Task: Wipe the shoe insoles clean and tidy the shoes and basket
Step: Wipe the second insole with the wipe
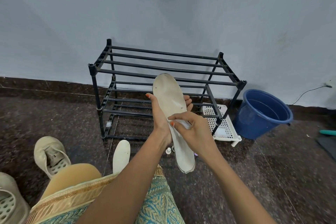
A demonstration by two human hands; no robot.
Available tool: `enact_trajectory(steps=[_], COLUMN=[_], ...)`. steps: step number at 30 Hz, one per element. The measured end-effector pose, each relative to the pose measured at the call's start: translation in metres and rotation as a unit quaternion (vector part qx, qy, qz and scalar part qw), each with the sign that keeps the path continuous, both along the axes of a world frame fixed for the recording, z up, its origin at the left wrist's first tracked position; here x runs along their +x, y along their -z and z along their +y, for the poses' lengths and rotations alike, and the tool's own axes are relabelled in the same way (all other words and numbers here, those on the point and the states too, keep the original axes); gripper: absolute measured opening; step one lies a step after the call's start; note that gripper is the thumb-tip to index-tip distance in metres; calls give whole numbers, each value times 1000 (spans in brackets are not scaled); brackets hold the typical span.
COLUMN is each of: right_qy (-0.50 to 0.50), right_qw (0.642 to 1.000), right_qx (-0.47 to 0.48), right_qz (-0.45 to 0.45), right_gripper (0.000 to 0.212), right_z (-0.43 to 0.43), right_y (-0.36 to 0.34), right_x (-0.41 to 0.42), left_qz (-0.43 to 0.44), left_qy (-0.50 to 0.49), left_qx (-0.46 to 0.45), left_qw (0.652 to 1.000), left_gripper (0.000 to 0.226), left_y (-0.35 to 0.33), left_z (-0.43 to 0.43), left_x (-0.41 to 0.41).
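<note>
Head view — my left hand (161,114) cups the insole (170,94) mid-length, toe end pointing away toward the rack (163,53). My right hand (192,130) pinches the wipe (183,123) against the near half — stroke should run lengthwise.

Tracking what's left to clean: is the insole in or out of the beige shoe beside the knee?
Out. The shoe shows a bare perforated inner base, and a loose insole lies on the floor nearby.

I saw a cream foam insole (170,96) raised upright, a white wipe (182,124) against its middle; a second white insole (121,154), two beige shoes (51,154) and a white perforated basket (221,125) lay on the floor.
</note>
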State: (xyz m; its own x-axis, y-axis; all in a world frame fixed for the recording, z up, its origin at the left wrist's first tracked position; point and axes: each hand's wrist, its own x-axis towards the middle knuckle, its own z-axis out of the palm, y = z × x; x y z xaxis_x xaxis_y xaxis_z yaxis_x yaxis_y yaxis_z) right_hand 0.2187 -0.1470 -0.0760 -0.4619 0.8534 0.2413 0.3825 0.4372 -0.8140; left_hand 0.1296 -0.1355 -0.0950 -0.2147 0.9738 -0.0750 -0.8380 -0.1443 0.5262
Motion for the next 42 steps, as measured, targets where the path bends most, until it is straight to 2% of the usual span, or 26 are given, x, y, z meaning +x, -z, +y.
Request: enact_trajectory(steps=[9, 19, 29, 36, 42], right_qy=[32, -5, 10, -11, 1], right_qw=[999, 1000, 1000, 1000, 1000], right_qx=[40, -10, 16, -4, 23], right_qz=[9, 11, 5, 1, -12], right_gripper=[13, 12, 12, 11, 12], right_z=[8, -2, 5, 1, 1], right_y=[0, 7, 1, 5, 2], right_x=[-8, 3, -6, 0, -1], left_qz=[43, -25, 13, -19, -18], left_qy=[30, 5, 14, -2, 1], left_qx=[-16, -23, -18, -33, -23], left_qw=[999, 999, 1000, 999, 1000], left_gripper=[104, 95, 101, 94, 95], left_y=[1, 2, 0, 1, 1], left_z=[-2, 1, -2, 0, 1], left_x=[-1, -4, -2, -4, -2])
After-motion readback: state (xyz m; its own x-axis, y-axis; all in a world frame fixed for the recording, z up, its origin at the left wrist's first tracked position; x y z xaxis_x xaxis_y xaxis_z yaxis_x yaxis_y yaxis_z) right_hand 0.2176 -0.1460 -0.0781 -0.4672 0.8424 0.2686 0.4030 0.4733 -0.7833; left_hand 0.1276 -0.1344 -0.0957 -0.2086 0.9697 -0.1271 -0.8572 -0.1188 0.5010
